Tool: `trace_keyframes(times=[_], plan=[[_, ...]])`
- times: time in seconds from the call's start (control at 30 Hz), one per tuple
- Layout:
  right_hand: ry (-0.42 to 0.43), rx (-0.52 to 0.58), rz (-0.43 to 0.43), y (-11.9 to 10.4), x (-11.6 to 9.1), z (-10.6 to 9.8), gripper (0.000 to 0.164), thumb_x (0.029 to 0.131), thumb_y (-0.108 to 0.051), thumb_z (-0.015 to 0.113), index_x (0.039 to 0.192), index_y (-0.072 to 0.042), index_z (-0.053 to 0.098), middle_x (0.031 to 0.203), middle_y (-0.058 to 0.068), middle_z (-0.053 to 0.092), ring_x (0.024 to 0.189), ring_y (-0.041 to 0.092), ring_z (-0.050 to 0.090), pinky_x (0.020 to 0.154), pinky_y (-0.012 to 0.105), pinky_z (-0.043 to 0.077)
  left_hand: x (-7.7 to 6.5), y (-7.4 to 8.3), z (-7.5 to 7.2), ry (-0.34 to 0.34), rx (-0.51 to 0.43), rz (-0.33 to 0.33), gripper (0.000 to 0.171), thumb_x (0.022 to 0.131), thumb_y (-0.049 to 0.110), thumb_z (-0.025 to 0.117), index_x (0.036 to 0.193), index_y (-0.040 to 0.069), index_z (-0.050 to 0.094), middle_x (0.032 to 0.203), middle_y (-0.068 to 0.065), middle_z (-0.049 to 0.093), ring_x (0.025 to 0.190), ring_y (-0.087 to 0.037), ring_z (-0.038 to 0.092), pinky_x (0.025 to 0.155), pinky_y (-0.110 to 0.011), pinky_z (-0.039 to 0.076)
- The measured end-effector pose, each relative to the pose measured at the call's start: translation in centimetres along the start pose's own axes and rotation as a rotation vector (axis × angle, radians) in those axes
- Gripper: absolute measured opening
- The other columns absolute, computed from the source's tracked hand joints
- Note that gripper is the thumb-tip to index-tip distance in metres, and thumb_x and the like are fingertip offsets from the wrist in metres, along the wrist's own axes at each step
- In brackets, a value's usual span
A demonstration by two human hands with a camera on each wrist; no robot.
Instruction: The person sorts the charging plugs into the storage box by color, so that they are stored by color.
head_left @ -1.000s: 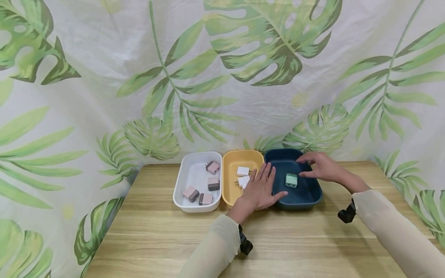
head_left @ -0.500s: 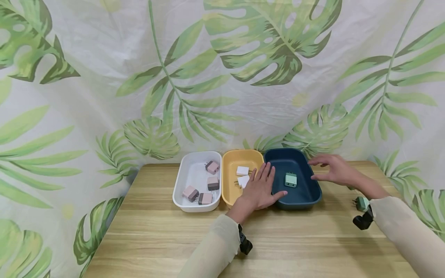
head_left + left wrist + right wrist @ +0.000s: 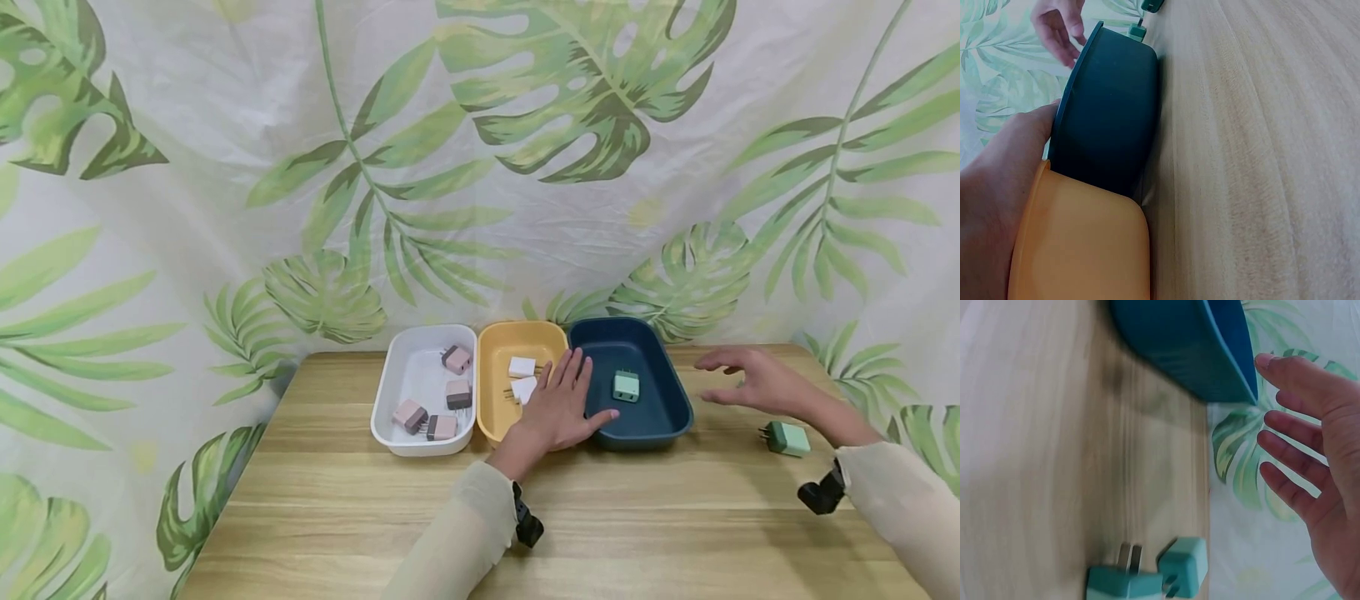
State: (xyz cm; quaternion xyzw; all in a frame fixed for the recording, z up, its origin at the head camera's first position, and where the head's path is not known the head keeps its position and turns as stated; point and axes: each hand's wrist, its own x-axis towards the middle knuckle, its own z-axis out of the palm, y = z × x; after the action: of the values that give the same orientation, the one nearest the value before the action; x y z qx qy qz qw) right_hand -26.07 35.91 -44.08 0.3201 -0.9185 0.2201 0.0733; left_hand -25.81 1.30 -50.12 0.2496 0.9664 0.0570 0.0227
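Observation:
My left hand [image 3: 553,408] lies with fingers straight across the meeting rims of the yellow tray [image 3: 523,331] and the dark blue tray [image 3: 678,392]. Inside the blue tray is one green charger plug [image 3: 626,386]. My right hand [image 3: 761,385] hovers right of that tray, fingers apart and holding nothing. A two-tone green charger plug [image 3: 787,438] lies on the table below it, prongs facing left. The right wrist view has two such plugs, a nearer charger plug [image 3: 1124,584] and a second charger plug [image 3: 1185,565]. In the head view, only one of these shows.
At left, touching the yellow tray, a white tray [image 3: 381,400] holds several pink-and-brown charger plugs [image 3: 459,394]. White charger plugs [image 3: 522,367] lie in the yellow tray, partly under my left hand. The wooden table [image 3: 360,517] ends at a leaf-print cloth [image 3: 570,242] behind.
My right hand has moved right, from over the blue tray to beyond its rim. The green charger plug on the table has come into view from behind the right arm. My left hand stays put.

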Motion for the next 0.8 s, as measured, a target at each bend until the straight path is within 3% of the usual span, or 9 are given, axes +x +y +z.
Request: trace_keyframes(times=[0.3,0.6,0.8], plan=[[-0.018,-0.031,0.032,1.0,-2.4,-0.3,0.04,0.082,-0.022,0.093,0.117,-0.011,0.079,0.116,0.005,0.078,0.099,0.025,0.074,0.078,0.039,0.061,0.0,0.0,0.1,-0.008,-0.004,-0.001,0.098,0.101,0.081,0.031,0.172,0.017,0.006,0.18,-0.004,-0.001,0.164,-0.019,-0.009,0.133,-0.047,0.004],[0.011,-0.018,-0.015,2.9,-4.8,-0.2,0.044,0.073,-0.016,0.097,0.113,-0.011,0.08,0.111,0.005,0.078,0.1,0.002,0.068,0.073,0.033,0.061,0.0,-0.1,0.2,-0.01,-0.02,0.001,0.099,0.101,0.081,0.031,0.172,0.017,0.006,0.179,-0.003,-0.003,0.165,-0.02,-0.008,0.133,-0.047,0.003],[0.006,-0.005,0.01,3.5,-6.2,-0.2,0.048,0.07,-0.017,0.099,0.113,-0.009,0.08,0.112,0.006,0.079,0.101,-0.004,0.066,0.073,0.03,0.061,0.1,-0.2,0.3,-0.001,-0.017,0.002,0.099,0.101,0.081,0.031,0.172,0.017,0.006,0.18,-0.005,0.0,0.165,-0.02,-0.008,0.133,-0.047,0.003]])
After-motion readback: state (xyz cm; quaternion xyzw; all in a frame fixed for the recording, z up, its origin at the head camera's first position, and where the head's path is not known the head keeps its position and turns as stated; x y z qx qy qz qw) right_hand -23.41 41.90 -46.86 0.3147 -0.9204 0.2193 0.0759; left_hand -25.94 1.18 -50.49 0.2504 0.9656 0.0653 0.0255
